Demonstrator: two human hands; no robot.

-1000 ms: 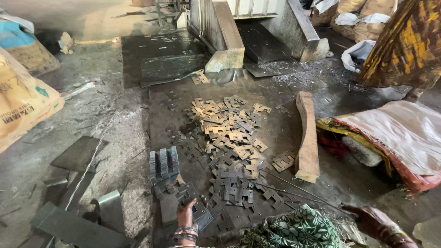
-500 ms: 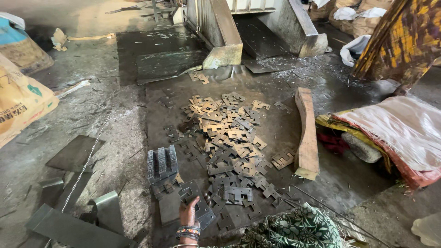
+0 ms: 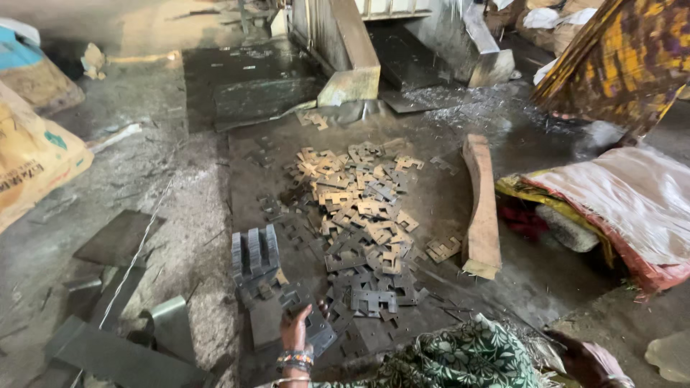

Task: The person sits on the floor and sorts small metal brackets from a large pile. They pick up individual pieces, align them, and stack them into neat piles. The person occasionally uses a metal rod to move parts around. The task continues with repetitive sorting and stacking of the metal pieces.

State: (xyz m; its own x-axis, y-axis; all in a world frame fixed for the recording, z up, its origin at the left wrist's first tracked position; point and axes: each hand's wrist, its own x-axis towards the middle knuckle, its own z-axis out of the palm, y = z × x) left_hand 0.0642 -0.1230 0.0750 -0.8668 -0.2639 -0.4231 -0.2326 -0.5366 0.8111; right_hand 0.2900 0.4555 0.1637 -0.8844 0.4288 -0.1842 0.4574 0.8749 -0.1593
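My left hand (image 3: pixel 293 332), with beaded bangles at the wrist, reaches out at the bottom middle of the head view. Its fingers close on a flat grey metal piece (image 3: pixel 318 332) at the near end of a spread of stamped metal pieces (image 3: pixel 363 215) on the dark floor. Just beyond the hand, a row of grey pieces stands on edge (image 3: pixel 253 251). My right hand (image 3: pixel 583 361) shows only partly at the bottom right, beside green patterned cloth (image 3: pixel 460 359); its fingers are hidden.
A wooden block (image 3: pixel 480 208) lies right of the pieces. Pink and white sacking (image 3: pixel 618 197) is heaped further right, under a hanging patterned cloth (image 3: pixel 625 65). A tan sack (image 3: pixel 32 162) sits left, metal sheets (image 3: pixel 115 241) at near left, a machine base (image 3: pixel 352 50) at the back.
The view has shifted a little, so my right hand has dropped nearer the bottom edge. My left hand stays on the metal piece in the same spot.
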